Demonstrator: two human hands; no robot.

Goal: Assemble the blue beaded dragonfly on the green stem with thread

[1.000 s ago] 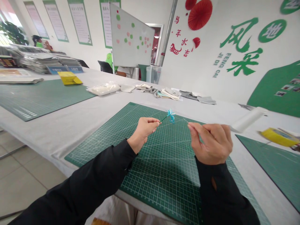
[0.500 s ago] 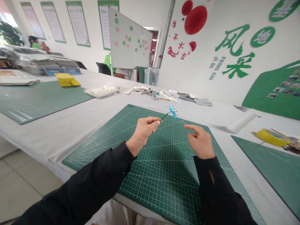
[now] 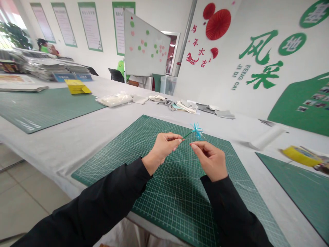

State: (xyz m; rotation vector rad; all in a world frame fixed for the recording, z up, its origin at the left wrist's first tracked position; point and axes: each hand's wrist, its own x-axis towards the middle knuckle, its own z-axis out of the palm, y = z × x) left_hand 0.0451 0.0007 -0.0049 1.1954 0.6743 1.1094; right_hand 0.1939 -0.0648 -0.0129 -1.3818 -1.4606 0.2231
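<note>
Between the thumb and fingers of my left hand (image 3: 166, 147) is the green stem of a small artificial flower (image 3: 197, 131). Its blue petals, with white bead-like spots, point up and to the right. My right hand (image 3: 212, 159) is just right of the stem and below the bloom, thumb and forefinger brought together in a pinch. Whatever may be between those fingertips is too small to make out. Both hands are above a green cutting mat (image 3: 169, 192) with a white grid.
Beyond the mat lie a plastic-wrapped white bundle (image 3: 115, 99) and folded cloths (image 3: 186, 107). At right are a white roll (image 3: 269, 138), a yellow item (image 3: 302, 156) and another mat (image 3: 295, 185). Stacked papers (image 3: 42, 65) and a yellow card (image 3: 77, 87) stand left. A person (image 3: 43, 46) sits far back.
My right hand has moved left toward the stem, its pointing forefinger now drawn to the thumb. My left hand and the flower have shifted slightly right and down in view.
</note>
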